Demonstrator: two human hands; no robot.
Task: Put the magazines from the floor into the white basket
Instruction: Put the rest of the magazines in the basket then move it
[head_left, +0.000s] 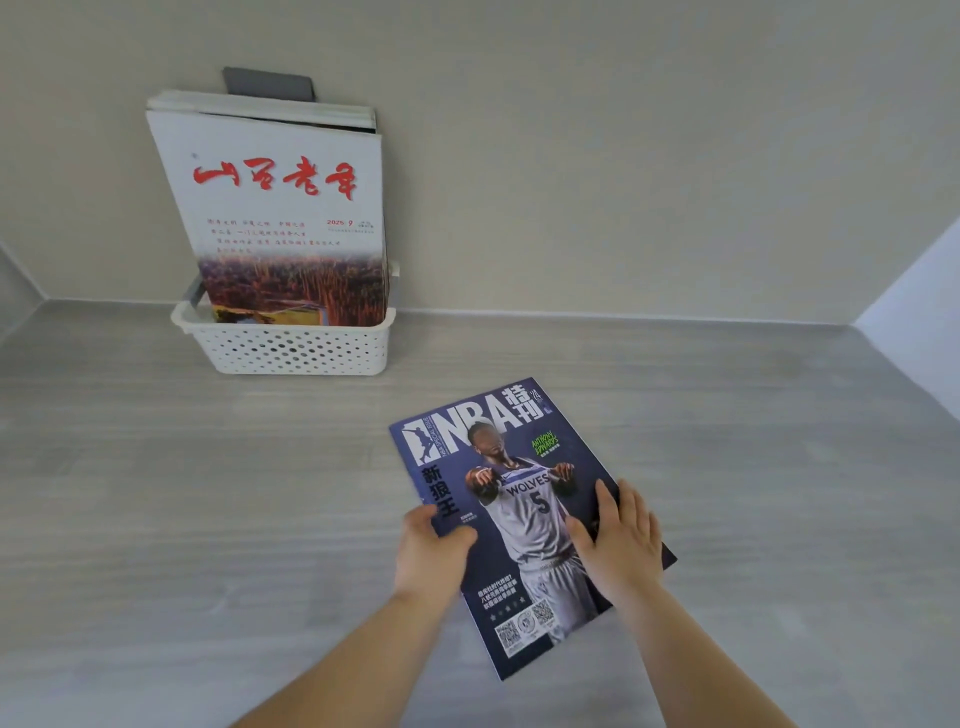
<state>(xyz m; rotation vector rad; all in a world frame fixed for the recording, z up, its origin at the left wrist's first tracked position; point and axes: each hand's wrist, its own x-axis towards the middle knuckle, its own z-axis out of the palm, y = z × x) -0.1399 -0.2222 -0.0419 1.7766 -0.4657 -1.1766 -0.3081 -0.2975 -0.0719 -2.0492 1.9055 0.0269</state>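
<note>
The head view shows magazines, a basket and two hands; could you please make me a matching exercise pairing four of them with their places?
Things:
1. NBA magazine
2. white-covered magazine
3. left hand
4. right hand

Places:
A. standing in the white basket
B. at the dark cover's left edge
C. flat on the floor
D. resting on the dark cover's right side

Pairs: 1-C, 2-A, 3-B, 4-D

One white basket (291, 345) against the wall, and standing in it a bundle of magazines (275, 208): one cover faces us, several more edges show behind, too tightly packed to count exactly. One dark basketball magazine (519, 499) on the floor. Two hands on it, the left hand (428, 556) and the right hand (626, 543)
</note>
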